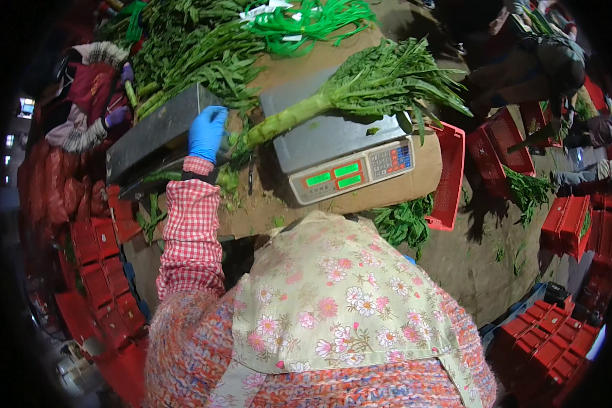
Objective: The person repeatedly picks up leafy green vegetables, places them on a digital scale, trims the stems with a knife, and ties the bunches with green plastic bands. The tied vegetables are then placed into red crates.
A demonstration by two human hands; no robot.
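My left hand (206, 133), in a blue glove with a checked sleeve guard, has its fingers curled at the right end of a dark metal box (150, 133). Whether anything lies within those fingers is hidden. To its right, a celtuce (296, 117) with a thick pale stem and leafy top lies across the steel pan of a digital scale (336, 148). The stem's cut end points toward my left hand. A slim dark tool (250, 176), perhaps a knife, rests on the cardboard (270, 214) left of the scale. My right hand is out of view.
Celtuce stalks (194, 56) pile up beyond the box, beside green plastic ties (311, 25). At far left a person in purple gloves (116, 117) handles a stalk. Red crates (446, 178) stand around, with leaves (405, 222) by the cardboard edge. Other people work at upper right.
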